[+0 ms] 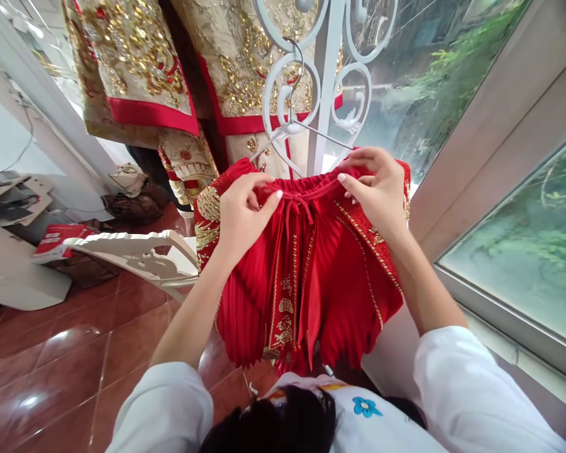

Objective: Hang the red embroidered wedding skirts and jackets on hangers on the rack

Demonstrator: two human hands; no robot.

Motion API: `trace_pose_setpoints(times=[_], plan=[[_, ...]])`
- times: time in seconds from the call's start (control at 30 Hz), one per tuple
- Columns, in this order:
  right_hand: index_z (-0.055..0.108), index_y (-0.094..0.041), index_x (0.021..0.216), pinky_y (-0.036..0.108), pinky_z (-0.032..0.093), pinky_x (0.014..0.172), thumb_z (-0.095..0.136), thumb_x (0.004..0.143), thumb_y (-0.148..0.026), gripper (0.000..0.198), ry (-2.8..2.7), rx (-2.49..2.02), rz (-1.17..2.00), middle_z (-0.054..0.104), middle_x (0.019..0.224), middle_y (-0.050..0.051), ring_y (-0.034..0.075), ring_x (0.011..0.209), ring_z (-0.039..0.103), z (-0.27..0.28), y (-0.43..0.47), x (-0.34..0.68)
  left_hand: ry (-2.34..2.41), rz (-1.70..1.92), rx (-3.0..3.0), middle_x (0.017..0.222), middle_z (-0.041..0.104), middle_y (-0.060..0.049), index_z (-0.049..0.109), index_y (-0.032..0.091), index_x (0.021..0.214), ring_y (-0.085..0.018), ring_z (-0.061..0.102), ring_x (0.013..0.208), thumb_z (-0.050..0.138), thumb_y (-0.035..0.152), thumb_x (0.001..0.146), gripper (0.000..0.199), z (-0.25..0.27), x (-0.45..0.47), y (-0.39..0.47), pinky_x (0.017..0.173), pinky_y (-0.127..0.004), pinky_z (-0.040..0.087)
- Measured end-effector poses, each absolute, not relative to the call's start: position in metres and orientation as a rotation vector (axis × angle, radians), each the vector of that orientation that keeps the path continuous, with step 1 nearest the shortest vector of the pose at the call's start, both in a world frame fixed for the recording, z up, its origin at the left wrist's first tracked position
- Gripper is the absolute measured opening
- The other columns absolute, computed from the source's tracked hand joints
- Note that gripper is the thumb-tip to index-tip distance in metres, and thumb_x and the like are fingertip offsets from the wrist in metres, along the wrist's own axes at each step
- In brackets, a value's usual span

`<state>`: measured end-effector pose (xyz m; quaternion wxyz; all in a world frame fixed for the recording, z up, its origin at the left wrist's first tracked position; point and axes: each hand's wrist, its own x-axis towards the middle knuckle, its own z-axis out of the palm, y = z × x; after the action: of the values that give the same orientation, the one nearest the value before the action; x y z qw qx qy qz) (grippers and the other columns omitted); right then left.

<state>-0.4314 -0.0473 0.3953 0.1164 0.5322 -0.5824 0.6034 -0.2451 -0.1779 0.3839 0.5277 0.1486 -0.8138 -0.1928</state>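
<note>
A red dress (245,277) with pleats and gold embroidery hangs in front of me on a thin wire hanger (321,134). A small tied cord (298,202) sits at the middle of its gathered neckline. My left hand (245,211) pinches the neckline's left side between thumb and fingers. On the other side, my right hand (376,189) grips the neckline near the right shoulder, thumb in front. Gold beading shows on both shoulders. The hanger's hook loops over a white scrolled metal stand (323,82). Folds partly hide the garment's lower front.
White and gold garments with red borders (146,110) hang behind the stand. To the left is a carved white chair (136,251), with a red box (51,242) beyond it. A window frame (495,94) rises on the right. Glossy red tiles (75,352) cover the floor.
</note>
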Motion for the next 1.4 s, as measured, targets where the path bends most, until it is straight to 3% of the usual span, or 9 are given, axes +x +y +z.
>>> trace_pose_setpoints(times=[0.1,0.17,0.3,0.47,0.63,0.83,1.0,1.23,1.4], plan=[[0.054,-0.020,0.079,0.027,0.038,0.057,0.050,0.087,-0.036,0.018,-1.599,1.329,1.384,0.057,0.076,0.003,0.011,0.060,0.048,0.367,-0.046,-0.403,-2.085,-0.076,0.325,0.109,0.062,-0.006,0.064,0.024,0.101,-0.023,0.054,0.100,0.061,0.032,0.082,0.021,0.391,-0.249,-0.170,0.090,-0.040,0.041],[0.052,-0.019,0.070,0.029,0.035,0.058,0.048,0.088,-0.042,0.029,-1.674,1.279,1.085,0.055,0.068,0.004,0.013,0.062,0.048,0.348,-0.051,-0.388,-2.257,0.005,0.284,0.110,0.063,-0.007,0.064,0.023,0.105,-0.026,0.051,0.108,0.056,0.031,0.086,0.022,0.395,-0.256,-0.169,0.100,-0.048,0.031],[0.054,-0.018,0.071,0.030,0.026,0.055,0.042,0.091,-0.046,0.037,-1.880,1.262,0.739,0.058,0.068,0.007,0.017,0.063,0.048,0.333,-0.066,-0.378,-2.398,-0.136,0.236,0.096,0.067,-0.006,0.068,0.022,0.098,-0.025,0.055,0.100,0.052,0.028,0.087,0.020,0.395,-0.268,-0.177,0.104,-0.051,0.022],[0.056,-0.017,0.071,0.031,0.019,0.054,0.036,0.092,-0.025,0.030,-1.996,1.434,0.639,0.062,0.068,0.010,0.017,0.060,0.049,0.343,-0.060,-0.381,-2.331,-0.309,0.201,0.085,0.069,-0.003,0.071,0.025,0.085,-0.024,0.055,0.091,0.056,0.031,0.084,0.016,0.391,-0.269,-0.187,0.103,-0.048,0.020],[0.055,-0.017,0.065,0.028,0.019,0.052,0.045,0.086,-0.024,0.025,-2.044,1.616,0.607,0.061,0.061,0.006,0.014,0.054,0.049,0.334,-0.034,-0.378,-2.307,-0.377,0.215,0.082,0.068,-0.003,0.070,0.025,0.080,-0.023,0.055,0.090,0.060,0.034,0.082,0.013,0.389,-0.270,-0.190,0.101,-0.045,0.025],[0.058,-0.017,0.082,0.025,0.030,0.056,0.049,0.087,-0.049,0.034,-1.953,1.377,1.067,0.064,0.075,0.006,0.014,0.060,0.052,0.335,-0.019,-0.388,-1.992,-0.325,0.295,0.094,0.063,-0.004,0.067,0.023,0.083,-0.022,0.053,0.097,0.065,0.036,0.077,0.014,0.384,-0.256,-0.176,0.095,-0.036,0.035],[0.056,-0.018,0.077,0.026,0.034,0.057,0.053,0.084,-0.032,0.016,-1.983,1.574,1.170,0.060,0.081,0.005,0.014,0.065,0.051,0.340,-0.029,-0.401,-1.864,-0.348,0.532,0.072,0.055,-0.002,0.059,0.019,0.067,-0.014,0.047,0.063,0.061,0.035,0.081,0.022,0.372,-0.247,-0.163,0.072,-0.029,0.042],[0.051,-0.020,0.076,0.020,0.029,0.038,0.058,0.079,-0.045,0.027,-1.791,1.655,2.637,0.056,0.072,-0.001,0.006,0.045,0.044,0.367,-0.034,-0.400,-1.802,-1.019,0.379,0.072,0.061,-0.001,0.055,0.018,0.080,-0.009,0.053,0.055,0.062,0.030,0.079,0.014,0.379,-0.252,-0.159,0.046,-0.019,0.040],[0.041,-0.019,0.068,0.017,0.032,0.038,0.062,0.074,-0.051,0.038,-1.723,1.590,2.859,0.054,0.069,-0.001,0.005,0.051,0.049,0.387,-0.043,-0.406,-1.617,-1.380,0.286,0.080,0.060,0.000,0.047,0.019,0.083,-0.005,0.051,0.050,0.063,0.040,0.079,0.026,0.378,-0.261,-0.160,0.040,-0.014,0.038]])
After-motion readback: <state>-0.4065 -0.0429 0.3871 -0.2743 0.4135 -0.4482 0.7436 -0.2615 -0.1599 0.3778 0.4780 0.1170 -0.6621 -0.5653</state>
